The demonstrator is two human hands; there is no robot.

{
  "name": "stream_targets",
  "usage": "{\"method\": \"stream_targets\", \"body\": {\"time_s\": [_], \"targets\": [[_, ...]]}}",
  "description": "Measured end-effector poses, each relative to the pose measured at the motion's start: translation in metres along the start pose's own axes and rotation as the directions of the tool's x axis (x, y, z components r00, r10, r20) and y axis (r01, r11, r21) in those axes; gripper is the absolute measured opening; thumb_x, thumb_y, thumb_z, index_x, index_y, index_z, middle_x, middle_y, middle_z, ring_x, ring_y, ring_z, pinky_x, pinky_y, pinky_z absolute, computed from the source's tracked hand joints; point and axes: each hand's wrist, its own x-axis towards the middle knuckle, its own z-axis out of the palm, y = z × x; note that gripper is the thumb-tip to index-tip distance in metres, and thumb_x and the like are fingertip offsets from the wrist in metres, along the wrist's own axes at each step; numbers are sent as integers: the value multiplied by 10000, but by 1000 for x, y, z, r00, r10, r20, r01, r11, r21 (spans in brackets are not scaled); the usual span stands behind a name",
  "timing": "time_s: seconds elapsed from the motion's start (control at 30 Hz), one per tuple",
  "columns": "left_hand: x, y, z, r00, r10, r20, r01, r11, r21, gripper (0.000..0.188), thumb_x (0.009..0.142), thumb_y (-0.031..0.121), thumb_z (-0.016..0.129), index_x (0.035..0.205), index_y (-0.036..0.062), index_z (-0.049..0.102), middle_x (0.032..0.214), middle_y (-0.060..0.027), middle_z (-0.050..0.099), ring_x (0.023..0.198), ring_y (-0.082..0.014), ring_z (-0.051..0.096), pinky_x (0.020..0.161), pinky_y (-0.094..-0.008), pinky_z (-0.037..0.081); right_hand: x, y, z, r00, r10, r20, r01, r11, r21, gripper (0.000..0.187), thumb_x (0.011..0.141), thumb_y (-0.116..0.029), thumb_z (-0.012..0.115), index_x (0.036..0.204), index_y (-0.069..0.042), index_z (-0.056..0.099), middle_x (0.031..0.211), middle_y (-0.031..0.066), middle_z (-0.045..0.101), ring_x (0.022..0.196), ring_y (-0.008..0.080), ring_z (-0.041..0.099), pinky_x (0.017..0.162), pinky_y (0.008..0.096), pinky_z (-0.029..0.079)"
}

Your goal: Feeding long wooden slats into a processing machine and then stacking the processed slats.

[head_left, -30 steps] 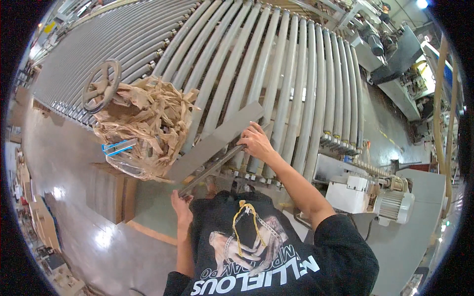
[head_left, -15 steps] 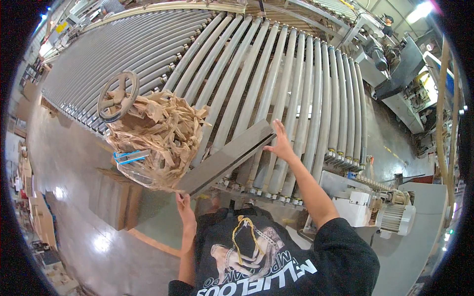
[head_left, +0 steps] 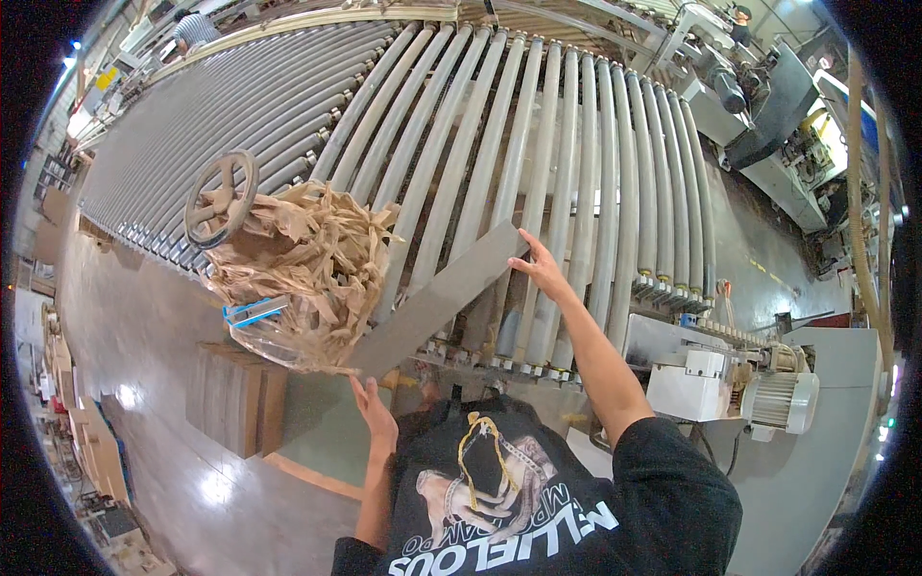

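A long grey board (head_left: 437, 298) lies slantwise over the rollers, its near left end beside a bag of brown strips (head_left: 307, 259). My right hand (head_left: 543, 272) grips the far right end, thumb and fingers spread across its corner. Below the near end is my left hand (head_left: 376, 415), fingers stretched upward and apart. Its fingertips are at the board's lower corner; whether they press on it I cannot tell. A blue-and-silver hand tool (head_left: 257, 311), perhaps a utility knife, rests on the bag.
The roller conveyor (head_left: 480, 144) spans the middle and far left. A handwheel (head_left: 222, 199) rises beside the bag. Stacked brown boards (head_left: 235, 398) stand at the lower left. A motor (head_left: 780, 401) sits at right, with machinery (head_left: 768, 144) behind. Another person (head_left: 195, 31) is far off at upper left.
The board has rolled so its broad face shows, and the dark lengthwise gap is no longer visible. My left hand has opened from its pinch at the near end. My right hand has closed in on the corner.
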Motion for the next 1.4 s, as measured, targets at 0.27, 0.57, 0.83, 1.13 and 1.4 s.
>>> {"method": "stream_targets", "body": {"time_s": [0.27, 0.57, 0.83, 1.13, 1.4], "targets": [[-5, 3, 3, 999, -38, -1, 38, 999, -14, 906, 1092, 466, 598, 1730, -2, 155, 1814, -185, 119, 1662, -302, 156, 1332, -428, 130, -1, -2, 6, 998, -13, -55, 7, 995, -100, 1000, 871, -350, 922, 1680, -119, 381, 1704, 156, 397, 1613, 320, 303, 1330, 462, 217], [-4, -1, 3, 996, -84, -9, 82, 988, -131, 889, 1082, 360, 650, 1726, -9, 160, 1793, -193, 179, 1626, -304, 256, 1311, -422, 217, 9, 9, 7, 999, -44, -32, 40, 993, -108, 932, 872, -304, 908, 1652, -120, 431, 1673, 158, 446, 1563, 309, 381, 1279, 452, 317], [-1, 6, 2, 991, 132, 28, -125, 977, -171, 828, 1096, 233, 648, 1715, -31, 166, 1767, -206, 254, 1629, -264, 249, 1303, -372, 220, 3, -31, 23, 971, -238, 6, 196, 787, -585, 1134, 780, -475, 945, 1666, -71, 365, 1711, 198, 356, 1587, 398, 321, 1294, 508, 301], [13, -23, -52, 955, 95, -281, -177, 942, -286, 523, 1120, 271, 640, 1523, -25, 488, 1455, -146, 605, 1345, -222, 567, 1148, -363, 444, -23, -101, 169, 626, -48, 778, 779, 2, -627, 1348, 649, -558, 959, 1669, 14, 289, 1728, 221, 316, 1622, 387, 266, 1350, 504, 197], [-6, -67, -112, 964, 91, -250, -178, 918, -355, 476, 1113, 259, 652, 1468, -32, 531, 1150, -111, 733, 1064, -182, 690, 988, -314, 537, -11, -73, 164, 650, 18, 760, 760, -27, -650, 1151, 605, -340, 972, 1563, -11, 427, 1535, 191, 537, 1447, 397, 476, 1282, 500, 304]]}}
